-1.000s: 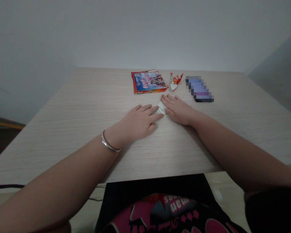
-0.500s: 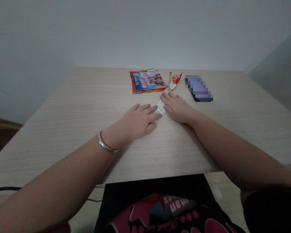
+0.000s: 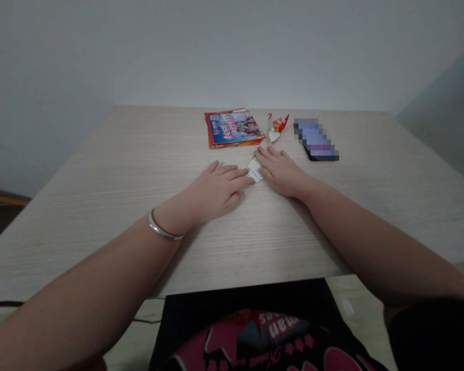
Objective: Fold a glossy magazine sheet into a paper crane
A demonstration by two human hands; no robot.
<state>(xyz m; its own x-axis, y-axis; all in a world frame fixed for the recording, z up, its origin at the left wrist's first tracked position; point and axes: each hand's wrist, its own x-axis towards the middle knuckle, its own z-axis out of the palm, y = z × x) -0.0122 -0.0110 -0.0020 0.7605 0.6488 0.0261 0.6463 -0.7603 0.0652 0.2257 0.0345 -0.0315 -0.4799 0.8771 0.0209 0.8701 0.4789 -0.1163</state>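
Observation:
A small piece of folded paper (image 3: pixel 255 170), white with faint print, lies flat on the table between my hands. My left hand (image 3: pixel 218 191), below a silver bangle, rests palm down with its fingers stretched out; its fingertips touch the paper's left edge. From the other side my right hand (image 3: pixel 281 171) lies flat, fingers extended over the paper's upper right part, which it hides. Just beyond my right hand stands a folded red and white paper figure (image 3: pixel 277 129).
A stack of printed colour leaflets (image 3: pixel 235 129) lies behind my hands. To its right, past the paper figure, is a phone (image 3: pixel 316 141) with a blurred screen. The pale wood-grain table (image 3: pixel 112 170) meets a wall at the back.
My left hand has shifted slightly left along the paper. My right hand stays on it, and the view has moved a little.

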